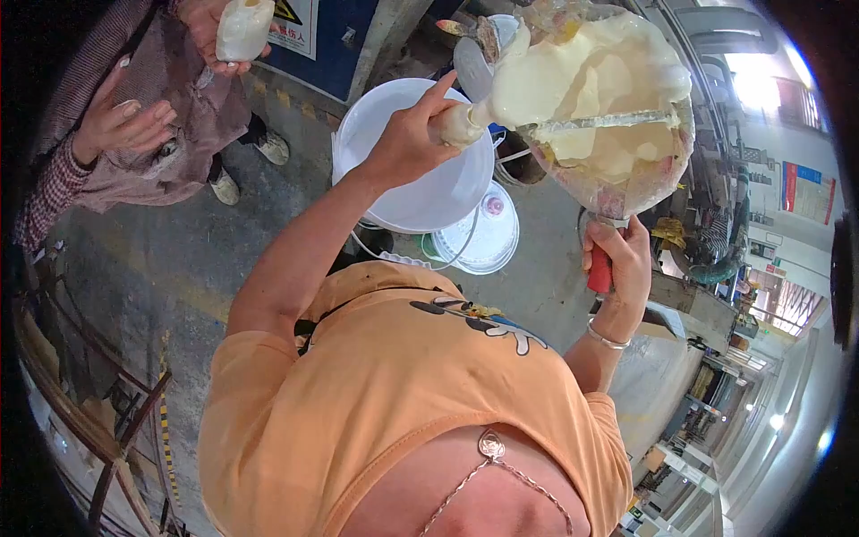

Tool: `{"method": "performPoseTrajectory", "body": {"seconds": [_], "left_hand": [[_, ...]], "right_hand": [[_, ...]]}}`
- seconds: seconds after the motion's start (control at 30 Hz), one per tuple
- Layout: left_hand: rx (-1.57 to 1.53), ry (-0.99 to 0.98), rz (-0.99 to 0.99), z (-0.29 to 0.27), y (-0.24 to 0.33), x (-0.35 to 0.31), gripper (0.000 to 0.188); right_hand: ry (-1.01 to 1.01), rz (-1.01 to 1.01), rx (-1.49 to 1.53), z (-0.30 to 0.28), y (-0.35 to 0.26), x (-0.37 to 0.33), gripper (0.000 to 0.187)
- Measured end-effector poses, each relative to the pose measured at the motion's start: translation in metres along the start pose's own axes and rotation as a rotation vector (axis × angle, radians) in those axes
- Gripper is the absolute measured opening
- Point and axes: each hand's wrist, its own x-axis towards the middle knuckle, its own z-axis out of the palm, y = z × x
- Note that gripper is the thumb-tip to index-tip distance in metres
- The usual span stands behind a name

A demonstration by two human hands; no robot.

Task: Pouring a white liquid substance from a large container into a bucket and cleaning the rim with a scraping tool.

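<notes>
My left hand (412, 134) is wrapped round a cream-coated, rounded piece (463, 125) above a large white bucket (344, 152). That piece meets a thick cream lump (523, 85) at the side of a round basin (684, 134). Inside the basin lies thick cream-coloured paste (626, 76), and a coated bar (617, 121) crosses it. With my right hand (622, 259) I grip a red-handled scraper (599, 270) at the basin's near edge. Its blade shows only in part against the crusted rim, so I cannot tell how far it reaches.
A co-worker at the left holds a whitish lump (243, 31) in one hand; the other hand (130, 130) is apart from it. A lidded white bucket (492, 242) stands on the floor beyond my body. Machinery (716, 179) lines the right side, and a metal frame (116, 438) stands lower left.
</notes>
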Motion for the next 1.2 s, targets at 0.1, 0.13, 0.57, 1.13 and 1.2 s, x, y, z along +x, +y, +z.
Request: {"method": "performPoseTrajectory", "body": {"seconds": [0.1,0.13,0.57,1.13,1.2], "left_hand": [[-0.041,0.002,-0.005,0.002,0.0,0.0,0.098],[-0.028,0.012,0.002,0.004,0.001,-0.001,0.098],[0.241,-0.013,-0.131,-0.018,0.014,-0.006,0.103],[0.168,-0.006,-0.117,-0.011,0.009,-0.012,0.1],[0.159,-0.006,-0.107,-0.01,0.006,-0.012,0.099]], "right_hand": [[-0.002,0.0,0.01,0.0,0.0,0.0,0.021],[-0.016,0.001,0.019,-0.002,0.0,-0.002,0.021],[-0.082,0.033,0.051,-0.002,0.009,0.005,0.022],[-0.085,0.029,0.028,-0.001,0.01,0.005,0.021],[-0.085,0.022,0.036,0.0,0.009,0.003,0.02]]}}
